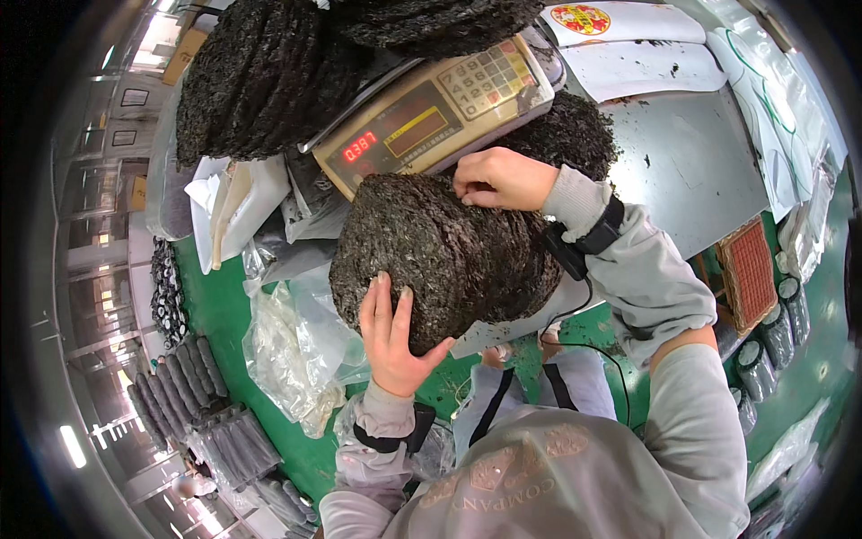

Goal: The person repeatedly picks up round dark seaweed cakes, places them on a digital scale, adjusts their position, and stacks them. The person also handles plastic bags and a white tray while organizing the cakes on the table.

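Observation:
A thick stack of dark dried seaweed sheets [417, 249] lies on its side in front of me. My left hand [390, 333] rests with spread fingers against its near left face. At the top of the stack is my right hand [495, 180], its fingers curled down at the upper edge; whether they pinch a sheet cannot be told. Just beyond sits a digital weighing scale [431, 111] with a lit red display and a keypad. More large seaweed stacks [262, 81] lie on and beside the scale, and another dark seaweed heap [566, 135] is behind my right wrist.
Printed white bags [633, 67] lie on the metal table [673, 162] at the upper right. Clear plastic bags [296, 350] hang at the left, near a white foam box [232, 222]. A red woven crate [747, 276] and wrapped bundles stand on the right. A cable runs from my right wrist.

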`<act>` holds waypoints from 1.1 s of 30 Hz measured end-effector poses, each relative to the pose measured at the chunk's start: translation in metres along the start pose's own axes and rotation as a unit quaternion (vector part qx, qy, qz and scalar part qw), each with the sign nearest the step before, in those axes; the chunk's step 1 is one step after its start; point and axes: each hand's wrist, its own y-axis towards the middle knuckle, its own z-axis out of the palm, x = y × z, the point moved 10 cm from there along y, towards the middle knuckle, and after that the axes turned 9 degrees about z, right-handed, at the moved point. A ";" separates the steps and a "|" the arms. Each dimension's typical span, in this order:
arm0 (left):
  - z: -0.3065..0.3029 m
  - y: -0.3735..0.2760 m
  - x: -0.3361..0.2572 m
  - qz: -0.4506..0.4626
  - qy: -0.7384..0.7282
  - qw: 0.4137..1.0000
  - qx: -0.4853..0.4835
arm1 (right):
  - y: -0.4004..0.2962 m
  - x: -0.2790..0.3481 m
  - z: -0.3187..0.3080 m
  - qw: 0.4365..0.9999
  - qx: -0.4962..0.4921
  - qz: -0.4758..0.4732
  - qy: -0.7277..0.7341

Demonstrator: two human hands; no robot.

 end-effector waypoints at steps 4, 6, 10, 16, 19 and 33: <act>0.000 0.000 0.001 0.006 0.007 1.000 -0.005 | -0.020 -0.043 -0.012 0.951 -0.111 0.121 0.261; -0.002 0.001 0.003 0.003 0.012 1.000 -0.004 | -0.050 -0.063 -0.012 0.830 -0.121 0.146 0.525; -0.003 0.000 0.007 -0.006 0.014 1.000 -0.003 | -0.112 -0.080 0.024 0.749 -0.149 0.185 0.619; -0.002 0.004 0.007 -0.025 0.012 0.999 0.015 | -0.168 -0.069 0.060 0.871 -0.273 0.341 0.225; -0.002 0.005 0.005 -0.020 0.012 1.000 0.012 | -0.175 -0.065 0.063 0.857 -0.305 0.389 0.141; 0.003 0.002 -0.004 -0.029 0.029 0.999 -0.012 | -0.158 -0.080 0.066 0.859 -0.244 0.450 0.021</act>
